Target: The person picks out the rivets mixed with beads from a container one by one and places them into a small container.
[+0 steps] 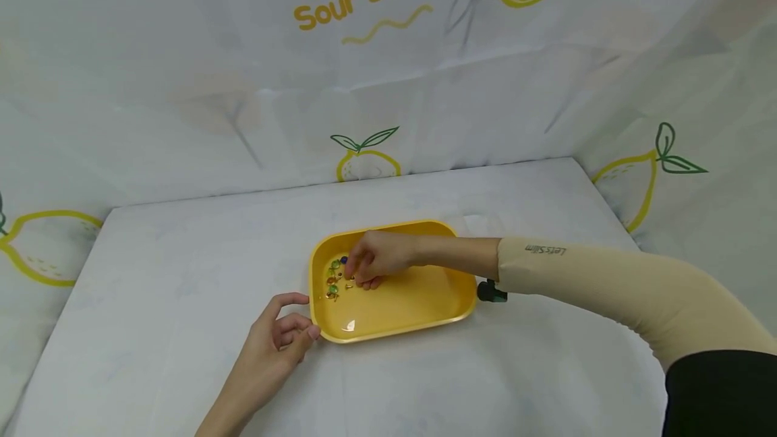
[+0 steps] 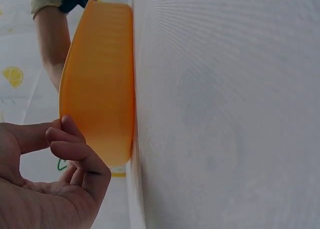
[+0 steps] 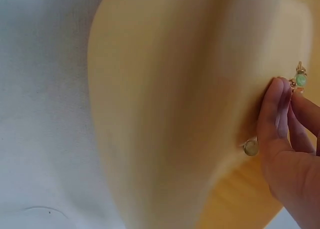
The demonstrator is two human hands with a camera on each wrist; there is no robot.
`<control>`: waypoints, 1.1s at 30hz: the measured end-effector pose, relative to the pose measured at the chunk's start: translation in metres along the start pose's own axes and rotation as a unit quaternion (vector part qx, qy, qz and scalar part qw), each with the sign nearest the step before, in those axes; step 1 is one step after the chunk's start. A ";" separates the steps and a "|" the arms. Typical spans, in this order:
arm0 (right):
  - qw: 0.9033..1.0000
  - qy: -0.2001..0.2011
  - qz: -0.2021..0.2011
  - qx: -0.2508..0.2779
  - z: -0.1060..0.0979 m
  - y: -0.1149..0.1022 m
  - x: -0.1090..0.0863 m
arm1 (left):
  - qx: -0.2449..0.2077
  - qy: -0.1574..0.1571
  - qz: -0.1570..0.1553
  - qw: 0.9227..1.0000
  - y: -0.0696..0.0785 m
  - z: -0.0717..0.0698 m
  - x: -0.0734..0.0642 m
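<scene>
A shallow yellow tray [image 1: 394, 309] stands on the white-covered table. Inside its left end lie several small gold-coloured studs with green, amber and blue stones [image 1: 333, 280]. My left hand [image 1: 273, 349] holds the tray's near left corner, thumb at the rim and bent fingers against the outer wall [image 2: 102, 79]. Reaching over the tray from the right, my right hand [image 1: 384, 255] points its fingers down among the studs. In the right wrist view its fingertips pinch a small gold stud, mostly hidden. A green stud [image 3: 300, 79] lies just beyond, and a pale round one [image 3: 251, 147] beside the fingers.
A white cloth with lemon prints [image 1: 367, 164] hangs behind the table and at both sides. The right forearm, in a beige sleeve [image 1: 564, 275], crosses the tray's right end. A dark green strap [image 1: 492, 291] is at that wrist.
</scene>
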State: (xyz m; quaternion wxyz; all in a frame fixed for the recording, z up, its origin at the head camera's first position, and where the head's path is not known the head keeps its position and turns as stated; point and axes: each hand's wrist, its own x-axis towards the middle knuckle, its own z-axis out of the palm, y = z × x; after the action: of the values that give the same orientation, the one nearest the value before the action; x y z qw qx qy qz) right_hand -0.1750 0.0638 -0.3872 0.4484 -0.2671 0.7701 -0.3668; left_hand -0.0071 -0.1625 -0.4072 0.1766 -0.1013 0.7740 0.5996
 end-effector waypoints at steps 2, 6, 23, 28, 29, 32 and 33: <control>1.000 -0.002 -0.009 -0.011 0.000 0.000 0.001 | 0.000 0.000 -0.002 1.000 0.000 0.000 0.000; 0.999 -0.004 -0.024 -0.032 0.001 0.000 0.001 | -0.001 0.002 -0.003 1.000 0.000 0.000 0.000; 0.999 0.005 -0.025 -0.019 0.001 0.007 0.003 | -0.002 0.005 -0.008 1.000 -0.001 0.001 -0.001; 1.000 0.012 -0.004 0.017 -0.002 0.006 -0.001 | -0.004 0.005 -0.008 1.000 -0.001 0.001 0.000; 1.000 0.012 -0.003 0.020 -0.002 0.006 -0.002 | -0.004 0.006 -0.009 1.000 0.000 0.001 0.000; 1.000 0.012 -0.003 0.027 -0.004 0.002 -0.006 | -0.004 0.007 -0.008 1.000 0.000 0.002 0.000; 1.000 0.011 -0.004 0.029 -0.005 0.001 -0.008 | -0.004 0.007 -0.009 1.000 0.000 0.002 0.000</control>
State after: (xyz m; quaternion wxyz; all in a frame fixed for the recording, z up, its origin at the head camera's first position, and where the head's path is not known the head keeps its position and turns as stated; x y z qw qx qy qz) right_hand -0.1757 0.0714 -0.3823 0.4456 -0.2529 0.7634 -0.3934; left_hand -0.0069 -0.1611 -0.4077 0.1760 -0.1127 0.7721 0.6002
